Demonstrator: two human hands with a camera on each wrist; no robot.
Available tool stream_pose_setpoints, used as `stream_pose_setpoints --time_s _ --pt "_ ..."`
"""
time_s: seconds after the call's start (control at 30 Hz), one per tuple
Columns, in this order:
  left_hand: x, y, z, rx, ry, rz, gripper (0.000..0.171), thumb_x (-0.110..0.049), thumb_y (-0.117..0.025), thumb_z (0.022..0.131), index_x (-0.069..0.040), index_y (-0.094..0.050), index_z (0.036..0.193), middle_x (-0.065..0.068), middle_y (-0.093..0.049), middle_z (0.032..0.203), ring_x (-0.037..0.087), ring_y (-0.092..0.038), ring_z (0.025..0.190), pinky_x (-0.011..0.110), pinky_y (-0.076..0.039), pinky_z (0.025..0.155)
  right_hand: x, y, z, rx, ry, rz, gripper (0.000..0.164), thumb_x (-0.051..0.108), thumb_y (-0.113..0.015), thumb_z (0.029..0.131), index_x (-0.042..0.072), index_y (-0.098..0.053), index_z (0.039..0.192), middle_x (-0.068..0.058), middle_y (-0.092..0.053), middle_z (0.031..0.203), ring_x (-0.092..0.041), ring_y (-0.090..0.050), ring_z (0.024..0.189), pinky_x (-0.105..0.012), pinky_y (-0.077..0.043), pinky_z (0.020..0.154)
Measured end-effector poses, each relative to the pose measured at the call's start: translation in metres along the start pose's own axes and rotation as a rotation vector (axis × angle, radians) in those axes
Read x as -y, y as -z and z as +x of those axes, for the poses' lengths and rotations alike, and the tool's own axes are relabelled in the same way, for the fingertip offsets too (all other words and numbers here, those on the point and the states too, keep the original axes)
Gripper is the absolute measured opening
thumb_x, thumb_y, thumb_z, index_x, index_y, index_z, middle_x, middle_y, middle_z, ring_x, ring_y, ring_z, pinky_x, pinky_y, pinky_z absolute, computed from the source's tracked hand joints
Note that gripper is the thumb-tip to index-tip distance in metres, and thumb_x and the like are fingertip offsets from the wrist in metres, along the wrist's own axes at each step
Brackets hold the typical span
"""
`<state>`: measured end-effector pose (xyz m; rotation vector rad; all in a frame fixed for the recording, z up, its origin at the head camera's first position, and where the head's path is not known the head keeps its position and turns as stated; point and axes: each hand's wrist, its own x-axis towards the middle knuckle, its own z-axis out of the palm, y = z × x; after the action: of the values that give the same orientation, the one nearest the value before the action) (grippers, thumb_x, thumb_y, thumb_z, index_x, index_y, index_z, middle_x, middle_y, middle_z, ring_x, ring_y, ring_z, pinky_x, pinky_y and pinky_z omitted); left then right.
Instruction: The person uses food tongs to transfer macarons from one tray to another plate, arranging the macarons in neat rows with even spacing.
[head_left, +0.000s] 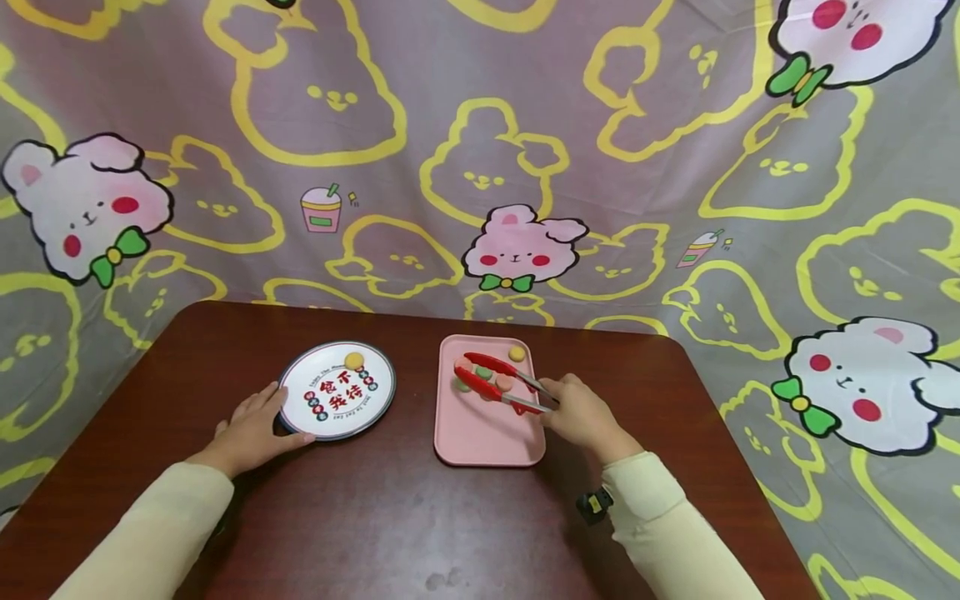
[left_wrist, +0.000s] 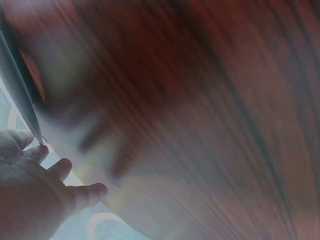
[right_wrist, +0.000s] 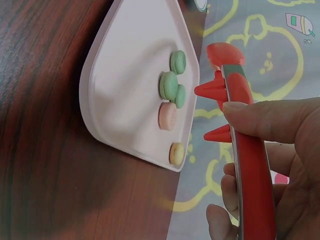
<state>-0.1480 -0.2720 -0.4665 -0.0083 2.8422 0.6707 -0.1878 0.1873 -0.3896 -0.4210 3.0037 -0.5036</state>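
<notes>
My left hand [head_left: 251, 429] lies at the left side of a round white plate [head_left: 296, 388], its fingers along the rim and its thumb near the front edge. The plate has a dark rim and red characters, with a yellow macaron [head_left: 354, 361] near its far side. My right hand [head_left: 581, 415] holds red tongs [right_wrist: 252, 175] above the pink tray [head_left: 487, 433], their red tips pointing left. Three green macarons [right_wrist: 168, 85], a pink macaron [right_wrist: 167, 116] and a yellow macaron [right_wrist: 176, 153] sit on the tray. I cannot tell whether the pinkish spot between the tong tips is a held macaron.
Plate and tray stand apart on a dark brown wooden table [head_left: 390, 508]. Behind the table hangs a grey cloth [head_left: 420, 75] with yellow outlines and cartoon bunnies. A black device [head_left: 595, 505] is strapped at the right wrist.
</notes>
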Motion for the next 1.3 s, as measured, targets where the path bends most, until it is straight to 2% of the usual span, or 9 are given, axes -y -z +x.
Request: stream_pose_setpoints --time_s 0.57,0.8,1.1,1.3 --pt "-0.003 0.003 0.001 0.011 0.003 -0.005 0.119 -0.070 -0.066 0.074 0.012 -0.020 0.147 0.037 -0.012 0.150 0.060 -0.009 0.132 0.082 -0.012 0.093 0.009 0.001 0.012 0.006 -0.019 0.009 0.059 0.015 -0.074 0.078 0.006 -0.057 0.134 -0.014 -0.058 0.099 -0.023 -0.054 0.078 -0.040 -0.048 0.068" --pt "-0.002 0.001 0.001 0.003 -0.005 -0.002 0.118 -0.070 -0.065 0.074 0.012 -0.020 0.147 0.036 -0.012 0.151 0.060 -0.010 0.132 0.082 -0.012 0.093 0.013 0.001 0.016 0.002 -0.030 0.016 0.060 0.017 -0.073 0.079 0.006 -0.056 0.135 -0.015 -0.058 0.102 -0.027 -0.057 0.085 -0.045 -0.050 0.073" --pt "-0.002 0.001 0.001 0.006 -0.003 0.004 0.118 -0.070 -0.065 0.074 0.012 -0.021 0.147 0.037 -0.012 0.150 0.061 -0.011 0.131 0.082 -0.013 0.092 0.019 -0.001 0.020 -0.007 -0.030 0.043 0.061 0.018 -0.074 0.080 0.010 -0.055 0.137 -0.012 -0.055 0.096 -0.024 -0.053 0.078 -0.040 -0.046 0.065" --pt "-0.001 0.001 0.001 0.003 -0.006 0.010 0.118 -0.070 -0.065 0.074 0.012 -0.022 0.146 0.037 -0.013 0.149 0.061 -0.012 0.130 0.082 -0.014 0.092 0.024 -0.002 0.024 -0.013 -0.020 0.035 0.059 0.017 -0.073 0.079 0.009 -0.057 0.135 -0.014 -0.057 0.100 -0.027 -0.057 0.084 -0.045 -0.049 0.071"
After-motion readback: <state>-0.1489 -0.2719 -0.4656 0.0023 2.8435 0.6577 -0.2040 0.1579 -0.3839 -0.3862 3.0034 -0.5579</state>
